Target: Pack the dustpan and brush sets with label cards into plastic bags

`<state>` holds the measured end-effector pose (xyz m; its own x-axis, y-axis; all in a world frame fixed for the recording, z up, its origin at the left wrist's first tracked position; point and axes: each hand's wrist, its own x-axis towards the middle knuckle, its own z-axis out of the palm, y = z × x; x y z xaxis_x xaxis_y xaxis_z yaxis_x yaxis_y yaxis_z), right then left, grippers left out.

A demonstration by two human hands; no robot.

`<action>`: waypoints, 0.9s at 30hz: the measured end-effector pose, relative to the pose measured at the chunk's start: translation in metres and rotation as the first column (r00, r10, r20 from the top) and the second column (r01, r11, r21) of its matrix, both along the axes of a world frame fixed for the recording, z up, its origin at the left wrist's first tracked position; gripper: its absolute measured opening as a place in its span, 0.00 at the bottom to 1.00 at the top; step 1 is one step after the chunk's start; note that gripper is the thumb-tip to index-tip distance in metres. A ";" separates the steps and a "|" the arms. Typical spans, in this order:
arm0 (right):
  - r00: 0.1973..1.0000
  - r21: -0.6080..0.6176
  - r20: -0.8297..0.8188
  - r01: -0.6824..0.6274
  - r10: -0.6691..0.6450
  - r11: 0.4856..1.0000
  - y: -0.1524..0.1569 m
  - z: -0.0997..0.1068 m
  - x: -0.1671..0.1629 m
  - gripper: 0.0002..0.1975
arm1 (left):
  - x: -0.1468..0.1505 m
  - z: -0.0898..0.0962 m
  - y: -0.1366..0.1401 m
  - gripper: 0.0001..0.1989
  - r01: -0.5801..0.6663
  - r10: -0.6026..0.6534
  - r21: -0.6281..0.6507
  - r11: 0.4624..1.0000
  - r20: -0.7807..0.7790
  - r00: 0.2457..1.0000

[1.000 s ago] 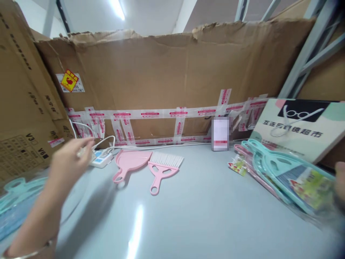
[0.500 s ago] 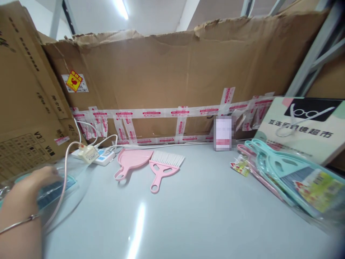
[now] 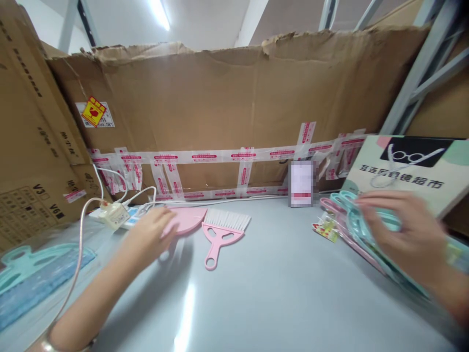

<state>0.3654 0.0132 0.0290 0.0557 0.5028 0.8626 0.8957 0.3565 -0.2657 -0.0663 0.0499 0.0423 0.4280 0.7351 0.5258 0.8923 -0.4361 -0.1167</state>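
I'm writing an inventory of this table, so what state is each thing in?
Pink dustpan: unwrapped, handle mostly hidden by the left hand, grip unclear
Pink brush: unwrapped, lying flat, bristles exposed
Right turquoise sets: partly covered by the right hand, contact unclear
Left turquoise set: lying down, seemingly in clear plastic
Phone-like screen: upright, lit, pixelated
Adapter: cable attached
Printed bag: leaning back
Back cardboard: taped, top edge ragged
Ceiling light: on

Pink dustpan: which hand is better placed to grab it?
Left, probably: the left hand overlaps the pink dustpan in view, though contact is unclear; the right hand is well away, at the turquoise items on the right.
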 end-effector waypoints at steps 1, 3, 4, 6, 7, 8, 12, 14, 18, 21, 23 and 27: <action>0.975 0.023 0.139 -0.181 0.176 0.983 0.012 -0.004 -0.021 0.04 | 0.007 -0.011 0.004 0.15 0.038 -0.039 -0.076 0.996 -0.012 0.999; 0.860 -0.130 0.330 -0.366 0.389 0.921 0.030 -0.014 -0.063 0.03 | 0.014 -0.030 0.011 0.16 0.028 -0.031 -0.173 0.985 -0.018 0.999; 0.807 -0.250 0.375 -0.386 0.456 0.888 0.034 -0.021 -0.082 0.04 | 0.015 -0.036 0.013 0.17 0.001 -0.008 -0.211 0.978 -0.031 0.999; 0.729 -0.425 0.411 -0.377 0.547 0.823 0.039 -0.034 -0.115 0.10 | 0.016 -0.043 0.013 0.17 -0.050 0.029 -0.279 0.959 -0.078 0.997; 0.701 -0.479 0.426 -0.362 0.572 0.800 0.041 -0.040 -0.128 0.11 | 0.017 -0.043 0.012 0.17 -0.069 0.037 -0.304 0.950 -0.112 0.993; 0.679 -0.514 0.438 -0.348 0.589 0.784 0.042 -0.045 -0.138 0.12 | 0.018 -0.043 0.011 0.17 -0.082 0.036 -0.319 0.944 -0.146 0.989; 0.635 -0.585 0.452 -0.319 0.627 0.745 0.049 -0.047 -0.153 0.13 | 0.021 -0.037 0.004 0.18 -0.066 -0.007 -0.302 0.951 -0.232 0.973; 0.615 -0.630 0.430 -0.320 0.661 0.708 0.048 -0.038 -0.148 0.11 | 0.020 -0.032 0.001 0.17 -0.029 -0.052 -0.300 0.953 -0.257 0.965; 0.641 -0.764 0.228 -0.349 0.733 0.543 0.036 -0.017 -0.126 0.01 | 0.013 -0.024 -0.002 0.14 0.046 -0.136 -0.309 0.950 -0.276 0.952; 0.692 -0.838 0.118 -0.315 0.712 0.445 0.030 -0.009 -0.108 0.02 | 0.001 -0.020 0.001 0.13 0.083 -0.154 -0.277 0.957 -0.247 0.957; 0.719 -0.869 0.120 -0.258 0.684 0.423 0.029 -0.008 -0.100 0.03 | -0.009 -0.019 0.004 0.13 0.051 -0.112 -0.253 0.966 -0.236 0.965; 0.743 -0.908 0.114 -0.191 0.659 0.373 0.030 -0.007 -0.094 0.02 | -0.029 -0.016 0.012 0.16 -0.115 0.062 -0.230 0.966 -0.227 0.972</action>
